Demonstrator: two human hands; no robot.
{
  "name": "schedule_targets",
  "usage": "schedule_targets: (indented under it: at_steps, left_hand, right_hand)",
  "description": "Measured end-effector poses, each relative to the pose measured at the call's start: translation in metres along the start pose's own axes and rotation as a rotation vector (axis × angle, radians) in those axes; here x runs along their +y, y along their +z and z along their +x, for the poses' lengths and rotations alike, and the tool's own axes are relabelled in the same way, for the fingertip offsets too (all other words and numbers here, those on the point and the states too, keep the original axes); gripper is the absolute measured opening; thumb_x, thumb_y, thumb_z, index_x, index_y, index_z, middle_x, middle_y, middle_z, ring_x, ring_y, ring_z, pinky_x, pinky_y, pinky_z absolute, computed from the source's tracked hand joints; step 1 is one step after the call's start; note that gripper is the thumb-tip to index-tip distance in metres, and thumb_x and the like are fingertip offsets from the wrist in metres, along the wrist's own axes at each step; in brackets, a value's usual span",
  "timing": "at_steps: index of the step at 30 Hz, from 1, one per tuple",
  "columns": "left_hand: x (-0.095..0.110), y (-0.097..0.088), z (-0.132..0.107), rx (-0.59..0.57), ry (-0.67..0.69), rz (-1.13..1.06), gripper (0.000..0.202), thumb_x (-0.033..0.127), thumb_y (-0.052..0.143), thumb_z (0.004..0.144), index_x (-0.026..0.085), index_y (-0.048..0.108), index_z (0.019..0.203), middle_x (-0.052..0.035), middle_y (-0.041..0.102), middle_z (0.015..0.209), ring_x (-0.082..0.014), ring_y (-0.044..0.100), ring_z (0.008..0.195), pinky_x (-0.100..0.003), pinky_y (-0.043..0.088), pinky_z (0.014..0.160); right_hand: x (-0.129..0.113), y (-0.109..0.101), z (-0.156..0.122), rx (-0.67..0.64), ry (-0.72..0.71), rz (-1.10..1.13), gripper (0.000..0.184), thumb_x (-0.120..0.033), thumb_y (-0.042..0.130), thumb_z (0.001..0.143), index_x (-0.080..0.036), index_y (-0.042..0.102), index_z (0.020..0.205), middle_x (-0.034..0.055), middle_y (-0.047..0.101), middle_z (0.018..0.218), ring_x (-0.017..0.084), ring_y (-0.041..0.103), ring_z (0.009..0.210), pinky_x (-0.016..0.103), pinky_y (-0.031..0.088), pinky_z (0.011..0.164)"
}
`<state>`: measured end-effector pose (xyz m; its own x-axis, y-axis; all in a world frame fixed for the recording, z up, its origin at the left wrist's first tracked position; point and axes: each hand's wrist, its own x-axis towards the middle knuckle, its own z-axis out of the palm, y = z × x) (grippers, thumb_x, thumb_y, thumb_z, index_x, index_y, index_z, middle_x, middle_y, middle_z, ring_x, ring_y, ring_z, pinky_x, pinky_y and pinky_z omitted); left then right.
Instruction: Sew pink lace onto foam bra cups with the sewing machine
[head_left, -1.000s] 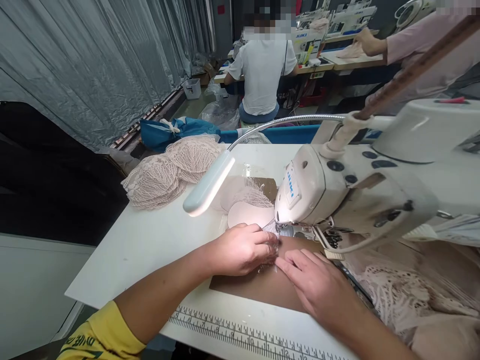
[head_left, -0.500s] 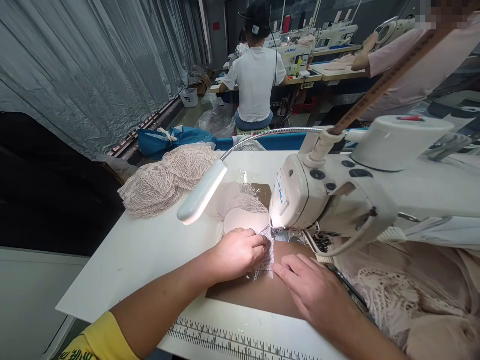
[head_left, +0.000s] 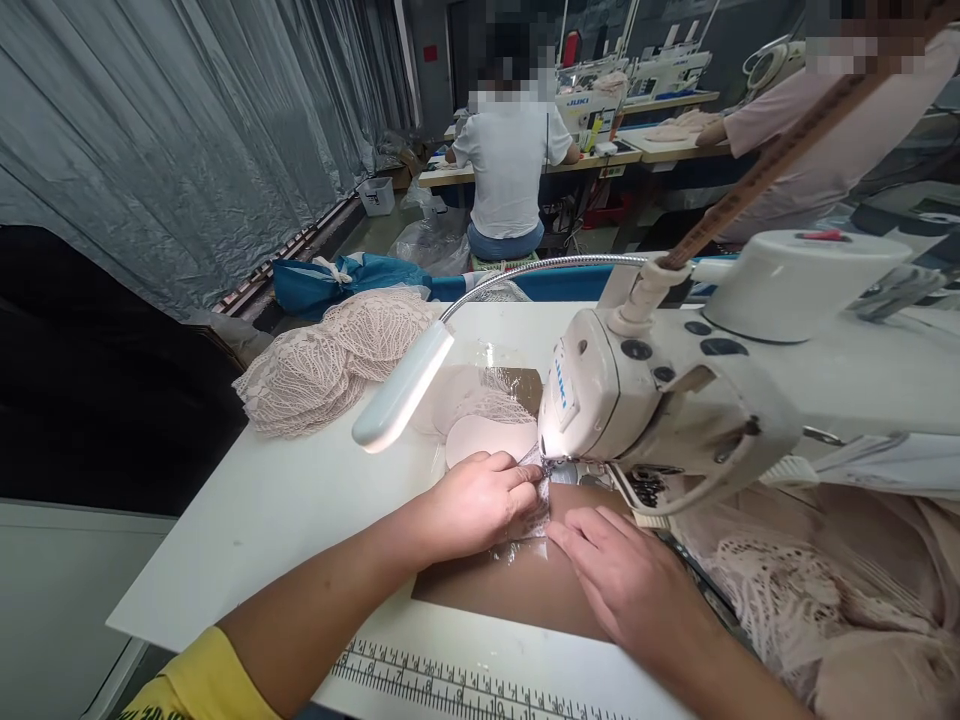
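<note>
A narrow piece of pale lace fabric [head_left: 537,521] lies under the needle area of the white sewing machine [head_left: 592,385]. My left hand [head_left: 484,500] is closed over its left side, with the fingertips bent down close to the presser foot. At the near right corner of the lace, my right hand [head_left: 611,560] has its thumb and index finger together on the edge; the grip itself is partly hidden. Beyond my left hand, a smooth beige bra cup [head_left: 487,440] with lace behind it rests on the table. The needle is hidden by the machine head.
Stacked lace cups [head_left: 322,370] sit at the table's left back edge. A lamp [head_left: 401,395] on a bent metal neck hangs over the table. A printed ruler [head_left: 450,690] runs along the front. Beige lace garments [head_left: 817,590] are piled at right. Two co-workers are at machines beyond.
My left hand has slid slightly right and its index finger reaches closer to the needle area. My right hand is nearly still. A co-worker's hand at right has come down from a machine's wheel.
</note>
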<state>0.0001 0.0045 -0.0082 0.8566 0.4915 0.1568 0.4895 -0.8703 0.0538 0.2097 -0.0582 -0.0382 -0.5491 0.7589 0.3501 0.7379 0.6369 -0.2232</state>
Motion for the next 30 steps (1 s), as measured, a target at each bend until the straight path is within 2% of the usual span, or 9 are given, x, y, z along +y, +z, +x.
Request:
schedule_targets:
  at_steps: [5,9,12,16,21,25,30]
  left_hand:
    - [-0.004,0.001,-0.001,0.000,-0.020,-0.030,0.010,0.021,0.052,0.090,0.014,0.056,0.095,-0.0108,0.058,0.123,-0.0188,0.051,0.084,-0.031,0.043,0.072]
    - [-0.007,-0.003,-0.003,-0.005,0.010,-0.084,0.025,0.021,0.049,0.092,0.015,0.054,0.116,-0.0095,0.055,0.130,-0.0200,0.052,0.094,-0.032,0.042,0.081]
    - [-0.009,-0.004,-0.004,0.003,0.038,-0.089,0.031,0.023,0.043,0.096,0.015,0.052,0.125,-0.0094,0.056,0.131,-0.0213,0.051,0.102,-0.034,0.041,0.086]
    - [-0.011,-0.003,-0.005,0.022,0.050,-0.089,0.033,0.025,0.039,0.098,0.017,0.053,0.127,-0.0090,0.056,0.132,-0.0218,0.051,0.108,-0.035,0.041,0.088]
    - [-0.015,-0.002,-0.003,0.029,0.036,-0.103,0.032,0.023,0.043,0.096,0.019,0.054,0.126,-0.0085,0.057,0.131,-0.0222,0.050,0.110,-0.036,0.039,0.090]
    - [-0.016,-0.001,-0.001,0.029,-0.018,-0.106,0.033,0.023,0.043,0.096,0.020,0.054,0.126,-0.0081,0.057,0.130,-0.0223,0.050,0.109,-0.036,0.039,0.089]
    - [-0.017,0.000,0.000,0.017,-0.048,-0.104,0.035,0.024,0.044,0.094,0.019,0.052,0.128,-0.0082,0.058,0.127,-0.0232,0.049,0.107,-0.037,0.038,0.090]
  right_hand:
    - [0.004,0.001,0.003,0.051,-0.024,-0.081,0.036,-0.003,0.039,0.083,-0.018,0.063,0.105,0.0046,0.063,0.085,0.016,0.051,0.068,0.031,0.034,0.060]
    - [0.004,-0.006,0.011,0.041,-0.014,-0.138,0.037,-0.003,0.042,0.080,-0.018,0.066,0.103,0.0051,0.065,0.082,0.017,0.054,0.070,0.028,0.033,0.054]
    - [0.003,-0.010,0.016,0.025,0.009,-0.188,0.039,-0.003,0.042,0.080,-0.019,0.067,0.106,0.0057,0.067,0.085,0.017,0.057,0.073,0.027,0.032,0.051]
    - [0.002,-0.010,0.020,0.022,0.030,-0.280,0.041,-0.003,0.042,0.081,-0.020,0.068,0.108,0.0063,0.069,0.088,0.016,0.059,0.070,0.026,0.033,0.049]
    - [0.004,-0.006,0.020,0.053,0.062,-0.373,0.044,-0.002,0.046,0.079,-0.021,0.070,0.111,0.0080,0.072,0.087,0.014,0.060,0.061,0.025,0.036,0.049]
    - [0.007,-0.002,0.017,0.083,0.072,-0.348,0.047,-0.001,0.046,0.078,-0.022,0.070,0.112,0.0079,0.072,0.085,0.015,0.063,0.064,0.023,0.038,0.049]
    - [0.008,-0.001,0.015,0.064,0.097,-0.278,0.047,-0.004,0.042,0.082,-0.024,0.069,0.114,0.0066,0.071,0.085,0.012,0.061,0.059,0.021,0.036,0.044]
